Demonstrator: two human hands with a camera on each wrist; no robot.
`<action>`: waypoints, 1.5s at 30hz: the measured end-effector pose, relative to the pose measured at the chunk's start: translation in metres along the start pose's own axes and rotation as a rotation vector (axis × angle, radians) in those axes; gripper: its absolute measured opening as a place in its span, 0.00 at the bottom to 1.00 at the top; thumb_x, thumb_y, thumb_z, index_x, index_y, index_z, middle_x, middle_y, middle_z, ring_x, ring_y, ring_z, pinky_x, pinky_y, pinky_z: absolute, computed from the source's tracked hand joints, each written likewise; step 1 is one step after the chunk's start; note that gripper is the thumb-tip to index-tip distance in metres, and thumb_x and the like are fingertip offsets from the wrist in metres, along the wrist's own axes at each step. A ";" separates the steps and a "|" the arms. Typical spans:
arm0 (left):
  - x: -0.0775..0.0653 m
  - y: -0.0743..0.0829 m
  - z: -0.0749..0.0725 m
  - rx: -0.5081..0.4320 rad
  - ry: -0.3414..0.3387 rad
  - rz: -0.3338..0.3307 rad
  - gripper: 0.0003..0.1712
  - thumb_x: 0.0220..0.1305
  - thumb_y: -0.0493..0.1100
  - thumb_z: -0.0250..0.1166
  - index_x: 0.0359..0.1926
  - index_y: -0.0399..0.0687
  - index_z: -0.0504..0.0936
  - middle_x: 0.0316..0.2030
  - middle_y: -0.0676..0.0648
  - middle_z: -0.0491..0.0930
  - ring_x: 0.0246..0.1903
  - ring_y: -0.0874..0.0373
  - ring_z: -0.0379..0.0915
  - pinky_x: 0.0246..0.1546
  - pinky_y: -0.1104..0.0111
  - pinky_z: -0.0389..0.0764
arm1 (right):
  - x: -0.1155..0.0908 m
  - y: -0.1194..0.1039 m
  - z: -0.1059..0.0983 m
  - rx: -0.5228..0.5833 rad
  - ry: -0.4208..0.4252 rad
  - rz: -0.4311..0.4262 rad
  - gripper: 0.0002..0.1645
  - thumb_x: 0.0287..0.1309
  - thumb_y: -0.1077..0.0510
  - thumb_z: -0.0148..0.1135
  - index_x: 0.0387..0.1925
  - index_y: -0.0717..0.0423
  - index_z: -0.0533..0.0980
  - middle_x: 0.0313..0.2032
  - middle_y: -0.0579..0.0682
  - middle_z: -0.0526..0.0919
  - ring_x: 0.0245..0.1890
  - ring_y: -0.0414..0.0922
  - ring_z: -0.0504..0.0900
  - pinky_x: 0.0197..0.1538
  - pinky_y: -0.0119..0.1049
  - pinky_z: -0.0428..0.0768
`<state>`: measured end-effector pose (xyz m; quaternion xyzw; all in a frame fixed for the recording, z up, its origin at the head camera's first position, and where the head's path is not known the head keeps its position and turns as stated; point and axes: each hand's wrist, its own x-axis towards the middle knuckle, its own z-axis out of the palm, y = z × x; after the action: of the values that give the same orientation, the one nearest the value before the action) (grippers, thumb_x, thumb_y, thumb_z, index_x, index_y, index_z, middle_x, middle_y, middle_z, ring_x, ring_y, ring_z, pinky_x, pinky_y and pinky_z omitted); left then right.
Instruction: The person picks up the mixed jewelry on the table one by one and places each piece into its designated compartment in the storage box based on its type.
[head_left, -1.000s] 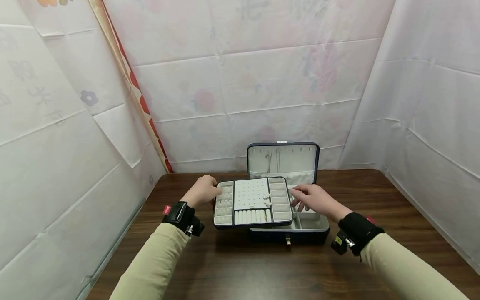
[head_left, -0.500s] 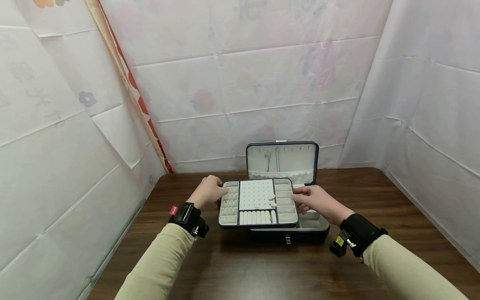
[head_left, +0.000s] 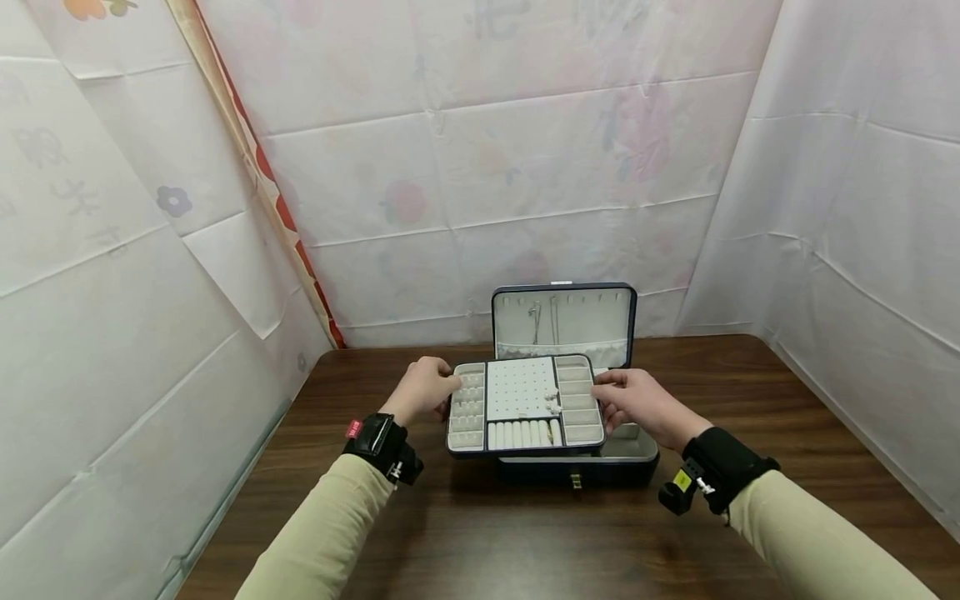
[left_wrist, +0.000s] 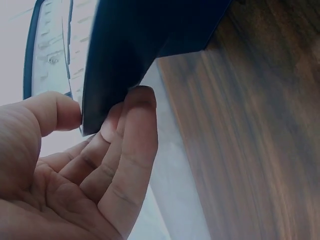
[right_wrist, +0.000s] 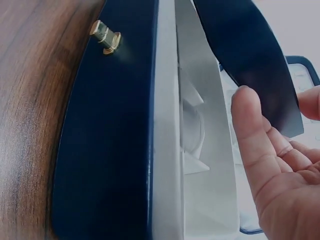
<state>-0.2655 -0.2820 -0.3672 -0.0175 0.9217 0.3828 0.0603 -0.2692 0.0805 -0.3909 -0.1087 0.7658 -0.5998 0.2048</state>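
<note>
A jewelry tray (head_left: 517, 383) with a dark blue rim and pale compartments is held over the open navy jewelry box (head_left: 540, 472), shifted left of it. My left hand (head_left: 422, 390) pinches the tray's left end, thumb on the top edge and fingers under it, as the left wrist view shows. At the opposite end, my right hand (head_left: 643, 402) grips the tray the same way, with its fingers (right_wrist: 247, 112) against the dark underside. Small earrings (head_left: 552, 403) sit on the tray's dotted panel. Below them, a gold-coloured piece (head_left: 550, 435) is tucked in the ring rolls.
Behind the tray, the box's raised lid (head_left: 592, 317) carries hooks with necklaces (head_left: 536, 323) hanging at its left. A brass clasp (head_left: 576, 481) juts from the box front. The brown wooden table (head_left: 525, 542) is bordered by white sheets (head_left: 480, 183) at back and sides.
The tray has moved right, further over the box, with my left hand following it. My right hand, apart from the tray a second ago, now holds its right end.
</note>
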 end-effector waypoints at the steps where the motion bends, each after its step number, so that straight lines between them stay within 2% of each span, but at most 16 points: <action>1: 0.000 0.000 0.001 -0.013 -0.004 0.005 0.11 0.71 0.40 0.58 0.43 0.36 0.83 0.23 0.41 0.81 0.22 0.48 0.81 0.25 0.59 0.86 | 0.000 0.000 -0.001 0.004 -0.001 -0.002 0.34 0.74 0.52 0.58 0.71 0.69 0.63 0.38 0.56 0.81 0.33 0.45 0.82 0.42 0.53 0.85; 4: -0.002 0.000 0.004 -0.059 -0.015 0.015 0.16 0.73 0.41 0.56 0.53 0.35 0.81 0.24 0.40 0.81 0.23 0.47 0.81 0.27 0.58 0.87 | -0.001 0.001 -0.005 0.015 -0.004 -0.012 0.36 0.75 0.52 0.57 0.73 0.71 0.60 0.38 0.56 0.81 0.33 0.44 0.81 0.40 0.49 0.86; 7: -0.003 0.002 0.008 -0.105 -0.033 0.028 0.25 0.73 0.44 0.56 0.64 0.34 0.75 0.30 0.41 0.83 0.23 0.51 0.82 0.32 0.55 0.87 | -0.003 0.002 -0.010 0.007 -0.001 -0.028 0.38 0.76 0.52 0.56 0.74 0.72 0.57 0.38 0.56 0.81 0.33 0.44 0.81 0.39 0.47 0.85; 12: -0.008 0.007 0.012 -0.142 -0.090 0.054 0.34 0.72 0.51 0.60 0.72 0.37 0.68 0.43 0.42 0.81 0.27 0.52 0.82 0.33 0.55 0.87 | -0.004 0.003 -0.019 0.011 0.038 -0.021 0.38 0.76 0.52 0.55 0.74 0.72 0.57 0.39 0.54 0.82 0.33 0.42 0.80 0.37 0.43 0.85; 16: -0.009 0.011 0.015 -0.137 -0.142 0.090 0.39 0.69 0.52 0.64 0.74 0.40 0.65 0.46 0.44 0.79 0.33 0.47 0.82 0.32 0.59 0.86 | -0.006 0.004 -0.025 0.026 0.059 -0.014 0.39 0.75 0.52 0.56 0.74 0.72 0.56 0.38 0.52 0.82 0.32 0.40 0.79 0.36 0.40 0.84; 20: -0.010 0.014 0.019 -0.131 -0.183 0.138 0.30 0.68 0.49 0.65 0.67 0.43 0.72 0.40 0.47 0.79 0.34 0.46 0.81 0.30 0.61 0.82 | -0.008 0.005 -0.032 0.009 0.069 -0.019 0.40 0.75 0.52 0.56 0.74 0.73 0.55 0.39 0.52 0.82 0.33 0.40 0.80 0.36 0.39 0.84; 24: -0.010 0.018 0.023 -0.083 -0.163 0.176 0.21 0.66 0.44 0.63 0.58 0.43 0.77 0.32 0.49 0.78 0.32 0.46 0.80 0.27 0.66 0.78 | -0.009 0.005 -0.038 -0.007 0.079 0.000 0.40 0.75 0.51 0.56 0.74 0.73 0.56 0.40 0.53 0.83 0.34 0.41 0.81 0.38 0.40 0.84; 27: -0.010 0.022 0.027 -0.022 -0.131 0.199 0.16 0.63 0.41 0.63 0.52 0.44 0.79 0.27 0.51 0.77 0.27 0.52 0.77 0.25 0.69 0.73 | -0.010 0.006 -0.042 -0.024 0.088 0.021 0.40 0.75 0.50 0.56 0.74 0.72 0.57 0.42 0.53 0.83 0.35 0.41 0.81 0.39 0.40 0.84; 32: -0.009 0.026 0.035 0.039 -0.099 0.221 0.07 0.62 0.41 0.63 0.41 0.45 0.79 0.23 0.53 0.74 0.22 0.61 0.67 0.25 0.69 0.67 | -0.010 0.009 -0.048 -0.044 0.103 0.048 0.41 0.74 0.49 0.56 0.75 0.72 0.56 0.42 0.53 0.82 0.36 0.41 0.80 0.38 0.37 0.84; 34: -0.008 0.026 0.037 0.056 -0.090 0.226 0.08 0.62 0.41 0.64 0.42 0.44 0.79 0.23 0.53 0.74 0.22 0.62 0.67 0.25 0.69 0.68 | -0.010 0.010 -0.050 -0.043 0.106 0.052 0.41 0.74 0.50 0.56 0.74 0.72 0.56 0.41 0.52 0.83 0.35 0.41 0.80 0.37 0.37 0.84; 37: -0.008 0.026 0.042 0.067 -0.079 0.224 0.20 0.63 0.42 0.65 0.55 0.41 0.81 0.26 0.53 0.77 0.23 0.62 0.70 0.27 0.69 0.71 | -0.011 0.011 -0.052 -0.051 0.107 0.054 0.40 0.74 0.51 0.56 0.74 0.73 0.57 0.39 0.51 0.83 0.34 0.40 0.81 0.36 0.36 0.84; 40: -0.007 0.025 0.046 0.072 -0.078 0.222 0.30 0.64 0.42 0.65 0.66 0.36 0.75 0.30 0.51 0.80 0.25 0.62 0.72 0.28 0.70 0.73 | -0.012 0.011 -0.053 -0.065 0.116 0.067 0.39 0.74 0.51 0.56 0.73 0.73 0.59 0.36 0.50 0.84 0.33 0.41 0.81 0.36 0.36 0.84; 45: -0.008 0.024 0.051 0.078 -0.062 0.218 0.33 0.65 0.42 0.65 0.69 0.34 0.72 0.31 0.51 0.82 0.25 0.62 0.74 0.28 0.70 0.74 | -0.011 0.012 -0.052 -0.074 0.119 0.082 0.38 0.73 0.52 0.56 0.72 0.74 0.60 0.35 0.49 0.84 0.32 0.41 0.80 0.35 0.37 0.84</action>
<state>-0.2545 -0.2290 -0.3845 0.0967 0.9300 0.3514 0.0475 -0.2817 0.1340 -0.3903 -0.0488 0.8021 -0.5677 0.1789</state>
